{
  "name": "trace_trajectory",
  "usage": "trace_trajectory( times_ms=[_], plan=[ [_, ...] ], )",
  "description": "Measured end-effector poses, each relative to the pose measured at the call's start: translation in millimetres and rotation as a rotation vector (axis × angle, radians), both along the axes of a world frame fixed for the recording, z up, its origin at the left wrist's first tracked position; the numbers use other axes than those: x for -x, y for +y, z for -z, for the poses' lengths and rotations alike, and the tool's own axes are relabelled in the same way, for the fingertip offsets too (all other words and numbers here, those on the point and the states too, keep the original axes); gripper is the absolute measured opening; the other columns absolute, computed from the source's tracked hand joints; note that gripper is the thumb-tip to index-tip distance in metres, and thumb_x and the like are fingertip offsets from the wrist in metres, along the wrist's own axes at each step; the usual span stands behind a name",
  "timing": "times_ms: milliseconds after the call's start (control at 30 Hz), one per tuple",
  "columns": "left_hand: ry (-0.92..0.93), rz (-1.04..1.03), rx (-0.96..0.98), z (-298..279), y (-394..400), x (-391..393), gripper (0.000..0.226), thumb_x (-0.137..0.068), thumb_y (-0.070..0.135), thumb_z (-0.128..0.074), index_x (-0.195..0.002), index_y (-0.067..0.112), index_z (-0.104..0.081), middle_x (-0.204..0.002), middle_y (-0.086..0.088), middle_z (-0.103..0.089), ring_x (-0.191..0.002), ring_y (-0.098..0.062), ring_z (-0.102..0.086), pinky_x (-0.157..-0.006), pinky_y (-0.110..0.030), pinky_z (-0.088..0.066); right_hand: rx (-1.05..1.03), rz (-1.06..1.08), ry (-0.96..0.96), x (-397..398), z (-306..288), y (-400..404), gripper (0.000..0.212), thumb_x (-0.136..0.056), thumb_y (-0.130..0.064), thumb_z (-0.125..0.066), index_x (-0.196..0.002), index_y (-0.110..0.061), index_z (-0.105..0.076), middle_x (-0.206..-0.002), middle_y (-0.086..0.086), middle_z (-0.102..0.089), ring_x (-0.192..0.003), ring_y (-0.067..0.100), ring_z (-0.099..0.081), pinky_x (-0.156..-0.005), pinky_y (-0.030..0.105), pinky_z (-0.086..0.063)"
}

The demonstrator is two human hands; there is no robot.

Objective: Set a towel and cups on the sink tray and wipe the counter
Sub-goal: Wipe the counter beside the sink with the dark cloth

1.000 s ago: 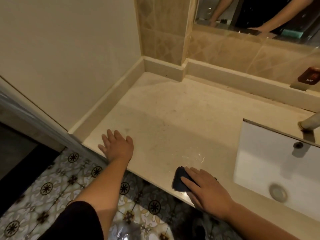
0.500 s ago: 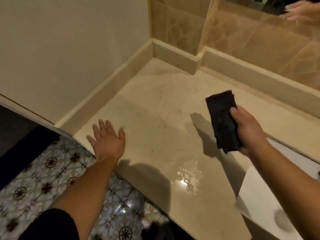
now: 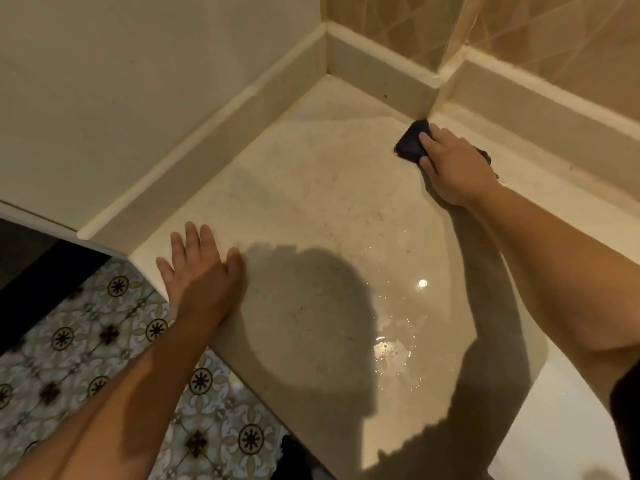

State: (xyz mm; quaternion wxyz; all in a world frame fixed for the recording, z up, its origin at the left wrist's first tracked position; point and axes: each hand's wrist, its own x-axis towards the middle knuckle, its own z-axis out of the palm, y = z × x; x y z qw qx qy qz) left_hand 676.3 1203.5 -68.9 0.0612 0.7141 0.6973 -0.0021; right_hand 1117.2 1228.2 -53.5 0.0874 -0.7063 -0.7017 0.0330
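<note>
While the left hand [image 3: 199,268] is lying flat and released at lower left, the right hand [image 3: 453,168] is pressing a dark cloth [image 3: 412,142] onto the bench [image 3: 311,188] at upper right; wiping toward the wet patch [image 3: 391,348] likely comes next.

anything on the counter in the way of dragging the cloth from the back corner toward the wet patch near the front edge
Nothing visible does. The right hand presses the dark cloth flat at the back corner, and the counter between it and the wet patch is bare. The left hand rests off to the side.
</note>
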Motion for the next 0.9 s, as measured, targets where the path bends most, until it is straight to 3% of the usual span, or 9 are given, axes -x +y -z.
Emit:
trace_trajectory(
  times_ms=[200,400,533,633,700,767,833,900],
  plan=[
    [-0.017,-0.013,0.004,-9,-4,-9,0.064,-0.1,0.045,-0.03,-0.152,0.008,-0.022,-0.162,-0.014,-0.015,-0.149,-0.033,-0.006,-0.116,-0.059,-0.006,0.068,-0.074,0.101,58,-5,-42,0.048,-0.1,-0.019,-0.046,-0.144,-0.002,-0.038,-0.152,0.021,-0.034,-0.134,0.041,-0.037,-0.112,0.047,-0.028],
    [-0.061,0.004,0.042,-7,-5,-4,0.069,-0.098,0.05,-0.025,-0.153,0.01,-0.018,-0.163,-0.012,-0.01,-0.149,-0.033,-0.002,-0.116,-0.06,-0.002,0.065,-0.217,0.239,212,-20,-182,0.041,-0.085,-0.008,-0.066,-0.125,-0.005,-0.061,-0.136,0.016,-0.056,-0.12,0.034,-0.054,-0.099,0.044,-0.044],
    [-0.059,0.022,0.087,-4,0,1,0.074,-0.094,0.056,-0.013,-0.154,0.011,-0.008,-0.164,-0.009,0.0,-0.149,-0.03,0.006,-0.115,-0.059,0.005,0.131,-0.259,0.296,296,-27,-258,0.042,-0.082,-0.01,-0.062,-0.124,-0.011,-0.061,-0.134,0.013,-0.056,-0.113,0.03,-0.052,-0.087,0.037,-0.048],
    [-0.085,0.022,0.086,-4,-3,2,0.075,-0.094,0.055,-0.012,-0.154,0.01,-0.008,-0.164,-0.01,0.0,-0.149,-0.031,0.006,-0.115,-0.059,0.006,0.084,-0.169,0.408,320,-32,-280,0.035,-0.088,-0.009,-0.056,-0.121,-0.008,-0.064,-0.128,0.015,-0.062,-0.104,0.035,-0.063,-0.082,0.04,-0.053],
    [-0.076,0.025,0.084,-4,-3,1,0.075,-0.094,0.055,-0.013,-0.154,0.01,-0.008,-0.164,-0.01,0.0,-0.149,-0.031,0.006,-0.115,-0.059,0.006,0.079,-0.138,0.512,328,-37,-288,0.036,-0.087,-0.01,-0.053,-0.12,-0.005,-0.065,-0.125,0.017,-0.064,-0.102,0.038,-0.065,-0.082,0.045,-0.054],
    [-0.077,0.016,0.092,-5,-1,0,0.075,-0.094,0.054,-0.014,-0.154,0.01,-0.009,-0.164,-0.011,0.0,-0.149,-0.031,0.006,-0.115,-0.059,0.006,0.137,-0.137,0.642,337,-41,-295,0.04,-0.086,-0.007,-0.059,-0.126,-0.005,-0.063,-0.131,0.016,-0.061,-0.112,0.035,-0.062,-0.096,0.043,-0.047],
    [-0.066,0.021,0.088,-5,-2,0,0.074,-0.095,0.053,-0.015,-0.154,0.009,-0.01,-0.164,-0.011,-0.002,-0.149,-0.032,0.005,-0.115,-0.059,0.005,0.204,-0.061,0.868,342,-42,-301,0.039,-0.094,-0.013,-0.057,-0.133,-0.013,-0.058,-0.139,0.004,-0.055,-0.126,0.019,-0.053,-0.107,0.029,-0.037],
    [-0.061,0.022,0.086,-5,-2,0,0.074,-0.095,0.053,-0.015,-0.154,0.009,-0.01,-0.164,-0.011,-0.002,-0.149,-0.032,0.004,-0.115,-0.06,0.004,0.274,0.121,1.147,344,-49,-303,0.035,-0.1,-0.027,-0.048,-0.134,-0.026,-0.057,-0.136,-0.007,-0.059,-0.124,0.005,-0.053,-0.105,0.025,-0.04]
  ],
)
